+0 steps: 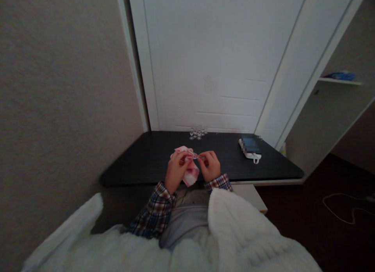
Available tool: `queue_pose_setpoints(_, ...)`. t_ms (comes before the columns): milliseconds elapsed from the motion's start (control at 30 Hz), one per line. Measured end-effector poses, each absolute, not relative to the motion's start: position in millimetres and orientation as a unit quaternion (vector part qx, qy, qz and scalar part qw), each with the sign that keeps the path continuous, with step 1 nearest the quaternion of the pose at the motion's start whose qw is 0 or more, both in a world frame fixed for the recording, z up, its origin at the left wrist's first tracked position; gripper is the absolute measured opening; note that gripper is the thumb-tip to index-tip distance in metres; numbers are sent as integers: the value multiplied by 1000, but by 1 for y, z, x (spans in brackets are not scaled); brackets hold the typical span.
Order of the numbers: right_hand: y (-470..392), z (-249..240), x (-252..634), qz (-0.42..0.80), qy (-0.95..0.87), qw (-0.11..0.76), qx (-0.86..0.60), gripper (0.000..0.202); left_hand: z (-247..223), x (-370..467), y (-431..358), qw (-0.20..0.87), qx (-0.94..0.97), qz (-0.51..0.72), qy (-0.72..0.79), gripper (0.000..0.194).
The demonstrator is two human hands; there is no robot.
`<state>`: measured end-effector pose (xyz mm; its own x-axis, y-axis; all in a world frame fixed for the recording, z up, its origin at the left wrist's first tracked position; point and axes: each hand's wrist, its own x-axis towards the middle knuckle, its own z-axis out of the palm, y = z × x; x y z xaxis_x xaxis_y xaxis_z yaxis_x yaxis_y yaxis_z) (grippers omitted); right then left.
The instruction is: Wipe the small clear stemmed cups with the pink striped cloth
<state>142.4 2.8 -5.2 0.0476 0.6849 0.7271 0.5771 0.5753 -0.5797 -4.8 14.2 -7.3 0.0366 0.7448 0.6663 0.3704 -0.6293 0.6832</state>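
My left hand [176, 168] is closed on a pink and white cloth [191, 177], which hangs down below its fingers. My right hand [210, 165] pinches the end of a small clear glass [194, 156]; the glass's other end lies against the cloth at my left fingertips. Both hands are just above the front part of the black table [146, 158]. Several small clear glasses [198, 132] stand close together at the table's back edge, beyond my hands.
A white device with a dark, pixelated top [249, 147] and a strap lies on the right of the table. White panelled doors [205, 49] rise behind it, a wall stands at the left, and a white drawer unit [249, 195] is below the front edge.
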Motion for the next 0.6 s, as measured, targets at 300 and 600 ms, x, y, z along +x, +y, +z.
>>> queue_pose_setpoints(300, 1, -3, 143, 54, -696, 561, -446, 10, -6, -5, 14, 214, 662, 603, 390, 15)
queue_pose_setpoints(600, 2, -4, 143, 74, -692, 572, -434, 12, -1, -3, 8, 213, 649, 623, 382, 15)
